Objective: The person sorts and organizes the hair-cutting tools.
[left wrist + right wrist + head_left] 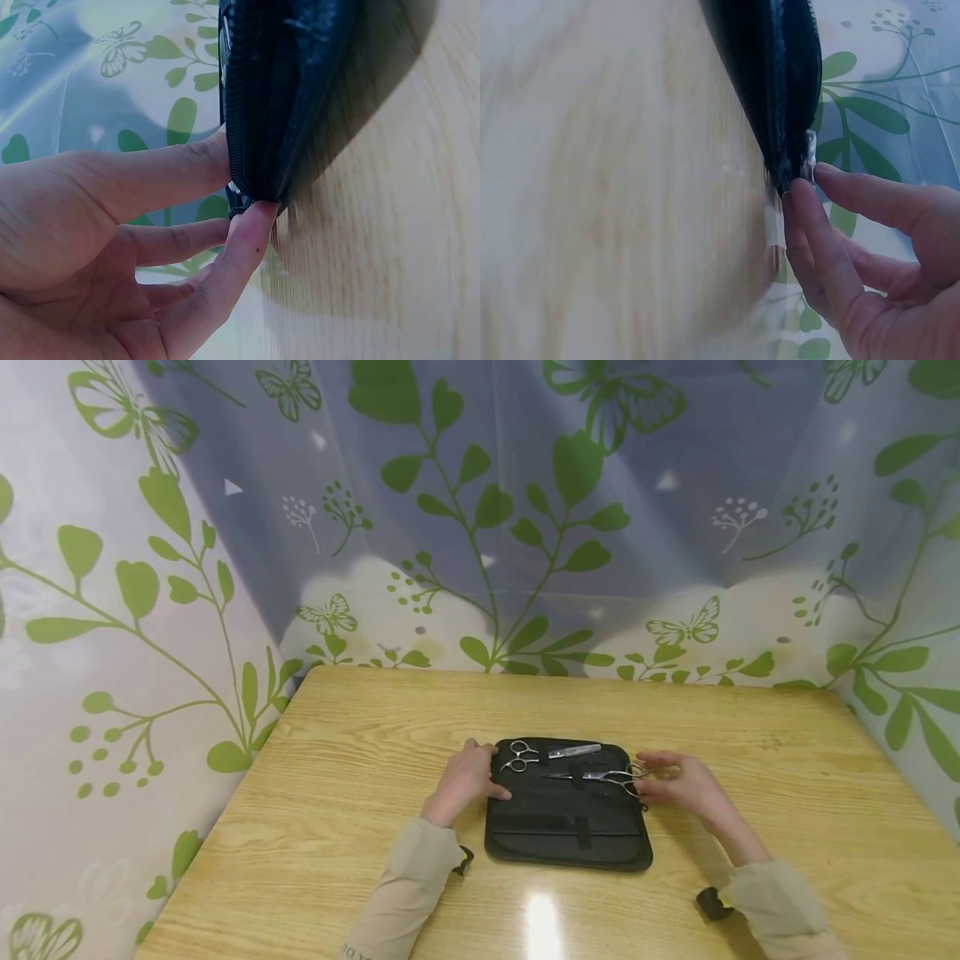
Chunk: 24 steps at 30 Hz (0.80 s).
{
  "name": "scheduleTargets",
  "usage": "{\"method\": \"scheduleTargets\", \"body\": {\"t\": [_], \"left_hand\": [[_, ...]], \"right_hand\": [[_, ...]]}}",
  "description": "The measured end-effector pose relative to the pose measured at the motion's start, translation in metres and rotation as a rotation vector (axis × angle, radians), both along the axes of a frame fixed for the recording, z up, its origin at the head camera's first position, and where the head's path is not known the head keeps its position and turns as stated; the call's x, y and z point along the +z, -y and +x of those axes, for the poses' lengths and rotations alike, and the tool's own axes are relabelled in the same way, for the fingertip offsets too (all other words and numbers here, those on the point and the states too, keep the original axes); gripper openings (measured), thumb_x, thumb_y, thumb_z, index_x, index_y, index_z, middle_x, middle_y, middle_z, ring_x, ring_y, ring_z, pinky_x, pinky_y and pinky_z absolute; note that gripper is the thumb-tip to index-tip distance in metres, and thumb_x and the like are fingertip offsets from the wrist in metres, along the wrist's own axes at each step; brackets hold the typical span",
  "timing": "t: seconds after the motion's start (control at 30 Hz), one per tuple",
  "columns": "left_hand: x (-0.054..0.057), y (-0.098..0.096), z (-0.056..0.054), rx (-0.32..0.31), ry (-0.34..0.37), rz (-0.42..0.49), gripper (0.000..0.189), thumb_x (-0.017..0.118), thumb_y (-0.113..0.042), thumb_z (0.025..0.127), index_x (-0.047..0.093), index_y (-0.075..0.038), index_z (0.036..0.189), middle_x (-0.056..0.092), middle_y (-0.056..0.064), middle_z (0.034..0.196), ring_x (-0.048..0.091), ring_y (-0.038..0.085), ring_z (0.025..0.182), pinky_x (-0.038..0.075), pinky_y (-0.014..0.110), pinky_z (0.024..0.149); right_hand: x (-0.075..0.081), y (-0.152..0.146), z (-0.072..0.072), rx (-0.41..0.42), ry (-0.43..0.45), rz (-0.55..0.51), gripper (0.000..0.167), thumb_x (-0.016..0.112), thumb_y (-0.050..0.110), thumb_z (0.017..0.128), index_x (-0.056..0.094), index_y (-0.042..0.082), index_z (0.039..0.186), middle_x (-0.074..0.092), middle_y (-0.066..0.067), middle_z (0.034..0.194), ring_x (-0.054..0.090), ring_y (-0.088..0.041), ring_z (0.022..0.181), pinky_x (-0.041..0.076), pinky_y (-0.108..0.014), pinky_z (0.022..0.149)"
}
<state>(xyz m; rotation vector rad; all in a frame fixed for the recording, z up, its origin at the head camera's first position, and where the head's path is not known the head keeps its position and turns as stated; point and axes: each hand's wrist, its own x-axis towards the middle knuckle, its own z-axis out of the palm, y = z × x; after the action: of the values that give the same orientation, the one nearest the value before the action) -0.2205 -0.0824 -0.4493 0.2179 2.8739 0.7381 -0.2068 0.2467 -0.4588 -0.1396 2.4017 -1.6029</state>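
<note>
A black zip case (pixel 532 806) lies opened out flat on the table. Its left edge is pinched by my left hand (pixel 461 783), the thumb (pixel 176 171) on the upper side in the left wrist view. Across the upper part of the case lie thinning scissors (pixel 576 751), finger rings to the left. Just below them, hair scissors (pixel 597 775) run through a black strap, their rings reaching past the right edge. My right hand (pixel 681 785) pinches these rings between thumb and fingers; a shiny bit of metal (pixel 811 146) shows at the thumb tip in the right wrist view.
The case rests on a wood-grain table (pixel 360 735). A patterned cloth (pixel 480 552) with leaves and butterflies hangs behind and at both sides. Black straps and a long slot cross the lower half of the case. Dark wrist mounts (pixel 712 903) sit by both cuffs.
</note>
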Motion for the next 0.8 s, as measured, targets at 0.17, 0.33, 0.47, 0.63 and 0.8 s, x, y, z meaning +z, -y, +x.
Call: {"method": "scheduleTargets", "body": {"t": [0.17, 0.33, 0.47, 0.63, 0.8], "left_hand": [[0.000, 0.000, 0.000, 0.002, 0.009, 0.012, 0.080, 0.094, -0.023, 0.071, 0.058, 0.001, 0.138, 0.054, 0.014, 0.107, 0.054, 0.024, 0.081, 0.054, 0.041, 0.080], [-0.001, 0.001, -0.001, 0.001, 0.010, 0.018, 0.079, 0.094, -0.023, 0.071, 0.058, 0.001, 0.138, 0.054, 0.013, 0.104, 0.054, 0.023, 0.079, 0.053, 0.039, 0.077], [0.000, 0.000, 0.000, -0.002, 0.012, 0.017, 0.079, 0.094, -0.023, 0.072, 0.058, 0.001, 0.138, 0.054, 0.013, 0.105, 0.053, 0.023, 0.079, 0.053, 0.040, 0.078], [0.001, -0.001, 0.001, 0.006, 0.022, 0.023, 0.079, 0.093, -0.022, 0.072, 0.058, 0.000, 0.138, 0.053, 0.012, 0.103, 0.052, 0.023, 0.078, 0.052, 0.039, 0.076], [0.001, 0.000, 0.000, 0.008, 0.019, 0.022, 0.078, 0.094, -0.022, 0.072, 0.059, 0.000, 0.138, 0.053, 0.011, 0.102, 0.052, 0.023, 0.077, 0.052, 0.038, 0.074]], "right_hand": [[0.001, -0.005, 0.002, 0.014, -0.013, 0.013, 0.047, 0.068, -0.004, 0.093, 0.048, -0.022, 0.131, 0.061, -0.029, 0.108, 0.071, -0.016, 0.084, 0.062, -0.035, 0.076], [0.000, -0.001, 0.000, -0.005, -0.007, 0.039, 0.042, 0.069, -0.001, 0.093, 0.053, -0.022, 0.126, 0.073, -0.018, 0.094, 0.072, -0.015, 0.075, 0.062, -0.033, 0.072], [0.000, 0.004, -0.002, -0.056, -0.026, 0.136, 0.041, 0.073, 0.005, 0.092, 0.060, -0.018, 0.123, 0.076, -0.011, 0.089, 0.070, -0.011, 0.069, 0.059, -0.027, 0.063], [0.001, 0.008, -0.004, -0.053, -0.059, 0.209, 0.040, 0.075, 0.008, 0.090, 0.063, -0.015, 0.121, 0.077, -0.010, 0.087, 0.067, -0.014, 0.064, 0.053, -0.026, 0.055], [0.002, 0.010, -0.005, -0.055, -0.068, 0.226, 0.041, 0.077, 0.011, 0.090, 0.065, -0.013, 0.121, 0.077, -0.010, 0.088, 0.066, -0.015, 0.061, 0.052, -0.026, 0.053]]}}
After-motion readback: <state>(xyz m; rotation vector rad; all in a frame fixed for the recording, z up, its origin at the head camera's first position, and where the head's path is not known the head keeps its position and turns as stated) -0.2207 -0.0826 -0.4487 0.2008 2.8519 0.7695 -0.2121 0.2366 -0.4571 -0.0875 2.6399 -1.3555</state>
